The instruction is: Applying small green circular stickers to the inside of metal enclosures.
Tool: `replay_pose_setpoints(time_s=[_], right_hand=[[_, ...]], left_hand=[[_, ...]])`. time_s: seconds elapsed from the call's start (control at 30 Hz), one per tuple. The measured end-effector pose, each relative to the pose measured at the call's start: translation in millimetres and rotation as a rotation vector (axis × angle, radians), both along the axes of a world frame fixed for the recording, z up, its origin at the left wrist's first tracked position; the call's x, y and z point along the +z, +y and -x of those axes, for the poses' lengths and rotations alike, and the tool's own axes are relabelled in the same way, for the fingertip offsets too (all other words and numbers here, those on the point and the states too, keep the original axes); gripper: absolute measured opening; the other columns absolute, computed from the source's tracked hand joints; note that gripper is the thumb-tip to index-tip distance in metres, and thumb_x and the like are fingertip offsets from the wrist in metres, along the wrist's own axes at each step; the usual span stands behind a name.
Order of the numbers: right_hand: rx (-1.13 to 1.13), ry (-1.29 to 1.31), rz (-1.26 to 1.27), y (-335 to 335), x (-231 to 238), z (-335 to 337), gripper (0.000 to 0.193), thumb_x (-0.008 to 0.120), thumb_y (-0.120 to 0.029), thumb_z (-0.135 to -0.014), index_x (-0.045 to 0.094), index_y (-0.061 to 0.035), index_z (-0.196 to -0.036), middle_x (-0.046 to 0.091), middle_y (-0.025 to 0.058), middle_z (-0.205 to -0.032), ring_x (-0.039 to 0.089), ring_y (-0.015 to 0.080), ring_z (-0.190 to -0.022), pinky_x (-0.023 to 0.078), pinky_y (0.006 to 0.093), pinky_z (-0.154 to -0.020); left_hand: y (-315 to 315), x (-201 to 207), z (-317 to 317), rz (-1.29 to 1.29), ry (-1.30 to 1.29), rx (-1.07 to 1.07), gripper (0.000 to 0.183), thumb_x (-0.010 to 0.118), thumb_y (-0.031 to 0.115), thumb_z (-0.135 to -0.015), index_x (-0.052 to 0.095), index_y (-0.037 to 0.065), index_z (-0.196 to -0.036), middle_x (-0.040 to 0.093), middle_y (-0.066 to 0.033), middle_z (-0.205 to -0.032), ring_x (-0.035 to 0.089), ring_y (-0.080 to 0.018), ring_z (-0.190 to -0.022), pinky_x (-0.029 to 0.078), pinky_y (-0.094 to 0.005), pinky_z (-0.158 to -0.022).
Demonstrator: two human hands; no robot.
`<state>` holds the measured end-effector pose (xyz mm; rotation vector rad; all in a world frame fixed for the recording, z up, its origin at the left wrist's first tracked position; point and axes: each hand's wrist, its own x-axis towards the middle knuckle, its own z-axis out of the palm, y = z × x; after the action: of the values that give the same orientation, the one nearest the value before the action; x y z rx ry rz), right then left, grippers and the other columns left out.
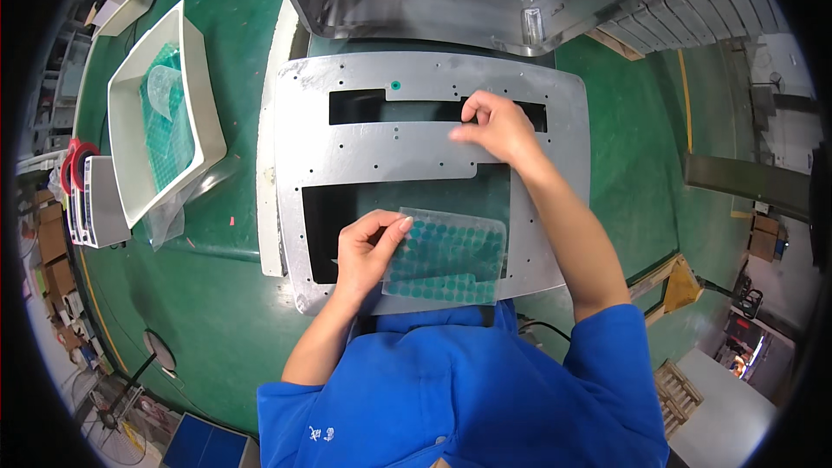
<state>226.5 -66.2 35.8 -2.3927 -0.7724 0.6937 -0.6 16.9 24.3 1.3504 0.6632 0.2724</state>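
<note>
A grey metal panel (416,149) with two long cut-outs and several small holes lies flat in front of me. Pinched by its upper left corner, a clear sheet of round green stickers (442,256) is in my left hand (368,247), above the larger, nearer cut-out. Part of the sheet has no dots. My right hand (498,126) is over the right part of the narrow far cut-out, thumb and forefinger curled toward each other; whatever is between them is too small to make out. One green dot (395,85) sits near the panel's far edge, left of that hand.
Beyond the panel stands a large grey metal housing (451,9). To the left, a white bin (208,113) holds green sticker sheets (169,134). Red-handled scissors (78,163) stand in a holder beside it. A wooden frame (680,286) is at the right.
</note>
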Motion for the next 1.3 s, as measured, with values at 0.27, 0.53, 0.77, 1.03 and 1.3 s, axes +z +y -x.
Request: replay_pose_setpoints(time_s=[0.27, 0.53, 0.77, 1.03, 1.3], right_hand=[[0.409, 0.187, -0.269, -33.9, 45.6, 81.2, 0.038, 0.072, -0.018, -0.066, 0.055, -0.0020, -0.096, 0.059, 0.0069, -0.083, 0.055, 0.0139, -0.075, 0.043, 0.0266, -0.064], [0.290, 0.419, -0.216, -38.9, 31.4, 96.6, 0.016, 0.062, -0.014, -0.075, 0.060, -0.0020, -0.084, 0.060, 0.0093, -0.067, 0.054, 0.0133, -0.056, 0.041, 0.0259, -0.052], [0.188, 0.741, -0.402, -55.5, 19.8, 92.4, 0.012, 0.060, -0.011, -0.079, 0.059, 0.0008, -0.083, 0.059, 0.0020, -0.073, 0.051, 0.0063, -0.067, 0.041, 0.0209, -0.059], [0.032, 0.774, -0.587, -59.0, 12.3, 91.8, 0.014, 0.061, -0.007, -0.077, 0.059, -0.0011, -0.089, 0.059, 0.0023, -0.077, 0.052, 0.0065, -0.065, 0.042, 0.0200, -0.059], [0.055, 0.433, -0.659, -53.6, 5.9, 89.7, 0.009, 0.061, -0.004, -0.074, 0.061, -0.0021, -0.083, 0.061, 0.0041, -0.081, 0.056, 0.0096, -0.072, 0.044, 0.0221, -0.063]], left_hand=[[19.8, 13.6, 27.4, -0.013, -0.099, 0.194, 0.009, 0.059, 0.009, -0.081, 0.057, 0.001, -0.085, 0.057, 0.0002, -0.077, 0.049, -0.0057, -0.072, 0.040, -0.0182, -0.067], [21.6, 27.7, 31.0, 0.173, 0.026, 0.128, 0.014, 0.067, 0.009, -0.073, 0.057, 0.003, -0.081, 0.059, -0.0009, -0.076, 0.052, -0.0054, -0.070, 0.042, -0.0188, -0.063], [14.9, 18.8, 34.0, 0.110, -0.032, 0.124, 0.012, 0.069, 0.005, -0.071, 0.058, 0.003, -0.077, 0.059, 0.0000, -0.068, 0.051, -0.0041, -0.061, 0.041, -0.0182, -0.055], [10.7, 10.4, 35.7, -0.045, -0.082, 0.197, 0.010, 0.069, 0.001, -0.070, 0.059, 0.002, -0.072, 0.058, 0.0008, -0.065, 0.048, -0.0024, -0.058, 0.038, -0.0161, -0.053], [15.1, 5.1, 30.6, -0.113, -0.046, 0.153, 0.009, 0.069, 0.001, -0.070, 0.060, 0.002, -0.071, 0.058, 0.0015, -0.064, 0.048, -0.0020, -0.057, 0.038, -0.0163, -0.052]])
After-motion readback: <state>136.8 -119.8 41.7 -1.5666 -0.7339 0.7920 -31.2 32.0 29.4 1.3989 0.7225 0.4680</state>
